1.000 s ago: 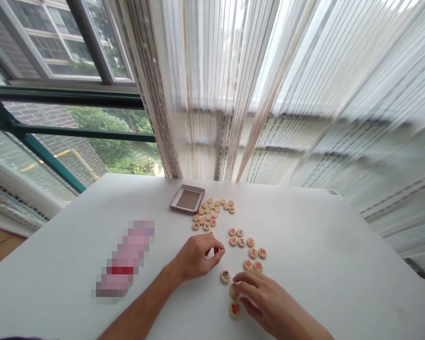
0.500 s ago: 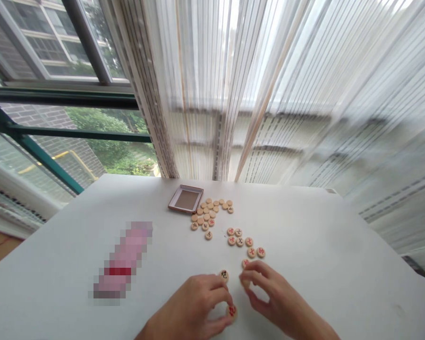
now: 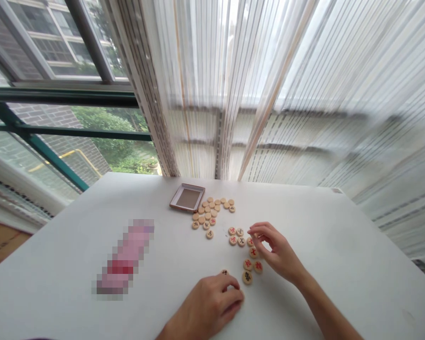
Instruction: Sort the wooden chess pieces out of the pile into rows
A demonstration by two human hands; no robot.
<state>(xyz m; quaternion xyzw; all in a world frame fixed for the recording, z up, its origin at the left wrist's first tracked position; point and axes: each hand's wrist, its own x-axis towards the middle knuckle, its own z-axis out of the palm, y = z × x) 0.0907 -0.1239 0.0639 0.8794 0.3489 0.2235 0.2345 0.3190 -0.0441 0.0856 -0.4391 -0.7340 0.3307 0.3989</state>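
- Left hand (image 3: 212,300): fingers are curling down towards the thumb near the table (image 3: 297,311); whether they are pinching anything, cannot tell.
- Right hand (image 3: 281,252): fingers are bending round, leaving a loop above the thumb; cannot tell whether they are gripping anything.
- Red-marked disc (image 3: 250,242): lying at the right hand's 9 o'clock, its fingers partly covering it.
- Black-marked disc (image 3: 225,272): sitting at the left hand's 1 o'clock, the fingers hiding its lower part.
- Plain discs (image 3: 211,205): clustering at the left hand's 12 o'clock.
- Pink item (image 3: 129,250): lying at its 10 o'clock, pixelation masking it.
- Writing: discs are bearing red or black characters, too small for sure reading.
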